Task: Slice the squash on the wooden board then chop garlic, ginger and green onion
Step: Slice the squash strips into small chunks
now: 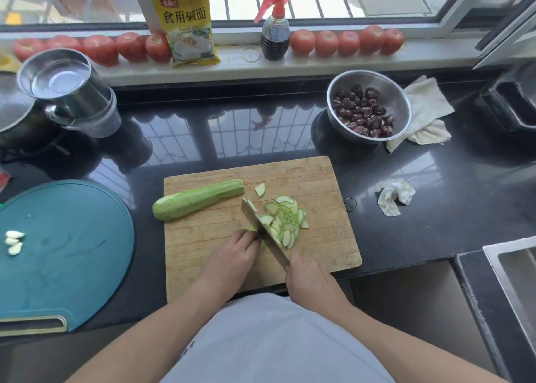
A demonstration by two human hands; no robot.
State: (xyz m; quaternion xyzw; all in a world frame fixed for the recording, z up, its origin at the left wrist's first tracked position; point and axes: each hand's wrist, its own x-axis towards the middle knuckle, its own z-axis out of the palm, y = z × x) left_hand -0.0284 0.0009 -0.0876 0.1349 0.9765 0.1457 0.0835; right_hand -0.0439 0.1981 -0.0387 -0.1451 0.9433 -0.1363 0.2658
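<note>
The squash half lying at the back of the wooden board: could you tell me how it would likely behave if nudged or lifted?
The squash half looks firm and should lift stiffly. Lying cut face down on the wooden board, it will probably slide rather than roll. Its moist cut side may be slippery.

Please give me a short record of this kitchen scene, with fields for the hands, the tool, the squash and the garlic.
left hand: left hand holds down the squash piece being cut
right hand: right hand grips the cleaver handle
squash: half squash lies uncut on the wooden board; squash slices piled right of the blade
garlic: peeled garlic cloves on the teal board, untouched
ginger, green onion: not visible
</note>
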